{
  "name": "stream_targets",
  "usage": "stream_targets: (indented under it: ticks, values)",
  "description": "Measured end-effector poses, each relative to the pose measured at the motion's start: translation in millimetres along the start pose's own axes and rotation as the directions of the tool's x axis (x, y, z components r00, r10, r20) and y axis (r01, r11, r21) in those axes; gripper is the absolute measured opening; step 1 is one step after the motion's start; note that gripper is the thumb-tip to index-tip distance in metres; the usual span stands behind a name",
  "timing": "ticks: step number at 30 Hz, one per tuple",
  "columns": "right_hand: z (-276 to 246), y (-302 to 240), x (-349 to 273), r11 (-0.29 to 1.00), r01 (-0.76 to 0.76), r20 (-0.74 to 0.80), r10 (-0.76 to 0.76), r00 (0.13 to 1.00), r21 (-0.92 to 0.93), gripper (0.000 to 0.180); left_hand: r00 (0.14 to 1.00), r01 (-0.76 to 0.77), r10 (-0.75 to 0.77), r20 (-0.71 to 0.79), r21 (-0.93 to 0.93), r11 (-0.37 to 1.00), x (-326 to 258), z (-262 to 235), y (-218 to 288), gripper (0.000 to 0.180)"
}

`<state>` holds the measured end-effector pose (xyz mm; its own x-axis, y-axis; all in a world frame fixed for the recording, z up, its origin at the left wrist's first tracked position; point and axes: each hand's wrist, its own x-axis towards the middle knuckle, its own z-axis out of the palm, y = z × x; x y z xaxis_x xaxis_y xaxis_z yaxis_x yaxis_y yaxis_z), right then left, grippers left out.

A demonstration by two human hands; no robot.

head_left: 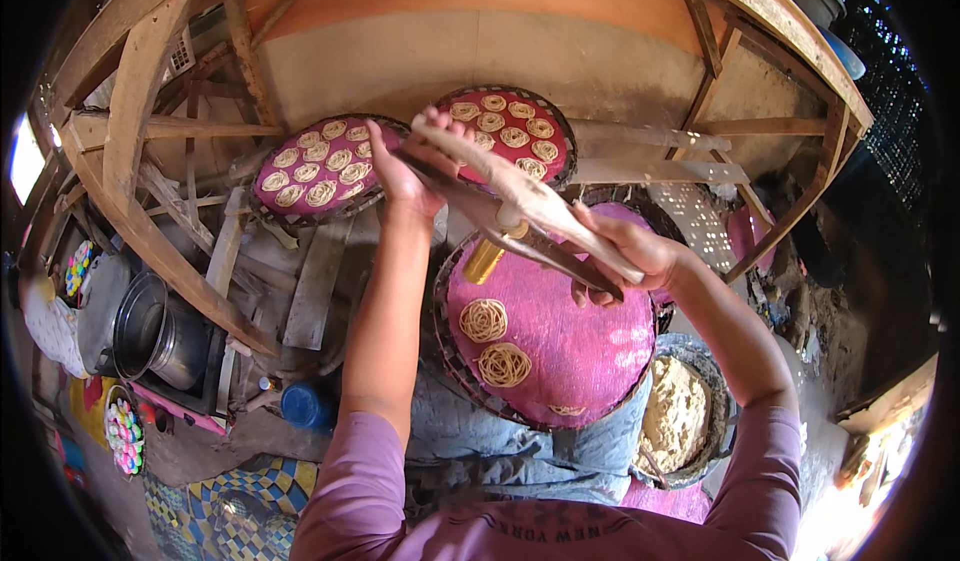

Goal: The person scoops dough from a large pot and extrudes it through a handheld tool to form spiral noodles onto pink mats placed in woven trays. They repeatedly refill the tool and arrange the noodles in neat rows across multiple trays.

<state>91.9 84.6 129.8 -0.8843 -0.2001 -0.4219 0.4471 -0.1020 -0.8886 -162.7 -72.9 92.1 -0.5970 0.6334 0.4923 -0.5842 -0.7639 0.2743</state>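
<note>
- Purple sleeves [360, 471] and your denim-covered lap [450, 431] lie nearest; a blue-and-yellow patterned mat [235, 506] spreads to your left.
- Over your knees is a round tray [570, 341] lined with pink cloth, bright spots of light on its right side. It carries two noodle coils [484, 321], with part of another at the near rim.
- Just right of it, a grey bucket [716, 401] holds pale, lumpy dough [672, 411].
- Above the tray you hold the wooden press [530, 197], slanted, its brass-coloured cylinder [484, 261] hanging beneath.
- Your right hand [640, 253] has its fingers curled round the near ends of both bars; your left hand [408, 176] cradles the far ends, fingers behind the upper bar, thumb standing free.
- Out to your left sit a blue container [305, 408] and a dark metal pot [180, 351].
- Weathered planks [318, 291] run toward two farther pink-lined trays, the left one [268, 176] and the right one [549, 109], both dotted with coils.
- Rough timber framing [130, 101] surrounds you, before a beige and orange board wall [480, 56].
</note>
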Motion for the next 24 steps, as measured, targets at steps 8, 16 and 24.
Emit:
stream_targets:
  ticks: [8,16,24]
  values:
    - [3.8,-11.3,47.9,0.831,-0.294,-0.349,0.13,0.928,-0.473,0.074,0.992,-0.127,0.124,-0.029,-0.147,0.981,-5.8,-93.7,-8.7,0.053]
    - [10.3,-35.5,30.9,0.762,-0.29,-0.41,0.035,0.911,-0.579,0.079,0.969,-0.103,0.043,-0.245,-0.241,0.965,2.2,-61.0,-9.2,0.067]
    - [10.1,-10.5,24.0,0.835,-0.271,-0.421,0.052,0.906,-0.48,0.076,0.947,-0.094,0.047,-0.318,-0.134,0.987,-10.8,-52.1,-12.8,0.056]
